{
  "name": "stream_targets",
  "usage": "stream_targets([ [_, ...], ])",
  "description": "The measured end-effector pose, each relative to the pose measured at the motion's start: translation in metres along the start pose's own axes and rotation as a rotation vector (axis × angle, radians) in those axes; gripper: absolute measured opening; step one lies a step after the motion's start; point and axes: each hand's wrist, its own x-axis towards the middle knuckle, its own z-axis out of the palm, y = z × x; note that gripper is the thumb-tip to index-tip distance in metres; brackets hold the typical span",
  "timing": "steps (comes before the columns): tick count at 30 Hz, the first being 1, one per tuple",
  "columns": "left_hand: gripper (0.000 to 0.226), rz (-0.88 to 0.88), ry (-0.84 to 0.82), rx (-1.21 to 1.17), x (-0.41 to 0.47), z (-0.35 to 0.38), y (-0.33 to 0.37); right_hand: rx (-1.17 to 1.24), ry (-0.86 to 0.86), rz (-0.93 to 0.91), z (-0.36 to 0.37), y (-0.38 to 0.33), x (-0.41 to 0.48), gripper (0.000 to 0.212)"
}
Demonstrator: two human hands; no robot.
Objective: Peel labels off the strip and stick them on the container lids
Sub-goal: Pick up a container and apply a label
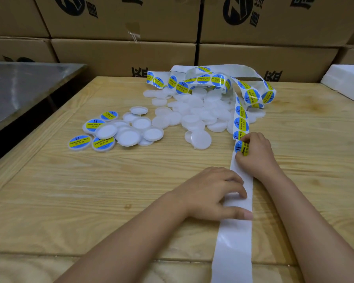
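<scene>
Your right grip (255,154) is curled tight, fingertips and thumb pinching the edge of a round blue-and-yellow label (239,147) that sits on the white paper backing strip (233,252). I can't tell whether the label edge is lifted off the strip.

Your left grip (211,193) sits just nearer you than the right one. Its fingers are spread and loosely bent, pressing down on a bare stretch of the strip, with the thumb laid across it too. It has nothing clasped.

The strip runs under both grips. On the near side of the left grip it is bare and goes off the lower edge. Beyond the right grip it carries more labels and ends in a loose tangle.

A pile of plain white round plastic lids (198,117) lies beyond the right grip and slightly to its left, partly under that tangle. Four labelled white lids (80,142) lie well to the left of both grips, next to some upturned plain ones.

Everything rests on the pale wooden worktop (70,190). Brown cardboard boxes (121,54) are stacked far beyond the grips, and a white foam block (347,80) sits far right.
</scene>
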Motion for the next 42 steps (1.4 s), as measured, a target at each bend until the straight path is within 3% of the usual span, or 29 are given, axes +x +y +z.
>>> stream_targets([
  [7,0.052,0.009,0.059,0.075,0.002,0.001,-0.004,0.029,0.104,-0.025,0.002,-0.001,-0.001,0.028],
  [13,0.055,0.023,0.076,0.093,0.001,0.002,-0.005,-0.04,0.083,0.005,0.003,0.003,0.002,0.035],
  [30,0.048,-0.01,0.095,0.054,0.004,0.005,-0.011,0.116,0.158,0.045,-0.002,0.003,-0.002,0.033],
  [35,0.041,-0.026,0.106,0.009,0.006,0.005,-0.014,0.156,0.137,0.041,-0.005,0.0,-0.002,0.006],
  [40,0.027,-0.046,0.143,-0.021,0.006,0.003,-0.016,0.258,0.031,0.075,-0.016,-0.006,-0.007,0.009],
  [42,0.022,-0.07,0.179,-0.033,0.007,0.002,-0.017,0.314,-0.037,0.081,-0.021,-0.01,-0.009,0.024],
])
